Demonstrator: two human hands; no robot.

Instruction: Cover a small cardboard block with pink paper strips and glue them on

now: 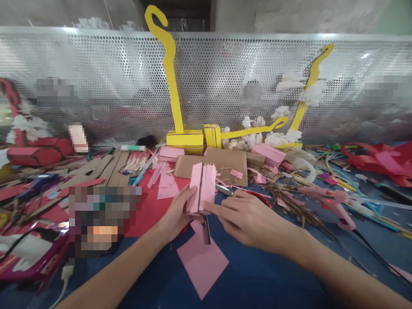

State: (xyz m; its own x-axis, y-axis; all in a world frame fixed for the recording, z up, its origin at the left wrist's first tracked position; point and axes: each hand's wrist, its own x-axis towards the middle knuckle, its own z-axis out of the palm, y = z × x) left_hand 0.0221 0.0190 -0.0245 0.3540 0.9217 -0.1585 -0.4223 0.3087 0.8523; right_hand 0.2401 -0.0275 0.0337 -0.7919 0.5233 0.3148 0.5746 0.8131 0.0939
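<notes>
My left hand is closed around a small box covered in pink paper, held upright with dark seams along its edges. My right hand reaches in from the right, its index finger stretched out and touching the box's lower right corner; the other fingers curl loosely. Just behind that hand are scissors with red handles, partly hidden by it. Below the box a narrow dark metal piece sticks out; its kind I cannot make out. Under it, a square of pink paper lies on the blue table.
A pink glue gun with a black cord lies at the right. Yellow hook-shaped pieces on boxes stand along a perforated metal screen. Cardboard, red paper, a purple tray and scraps surround the hands.
</notes>
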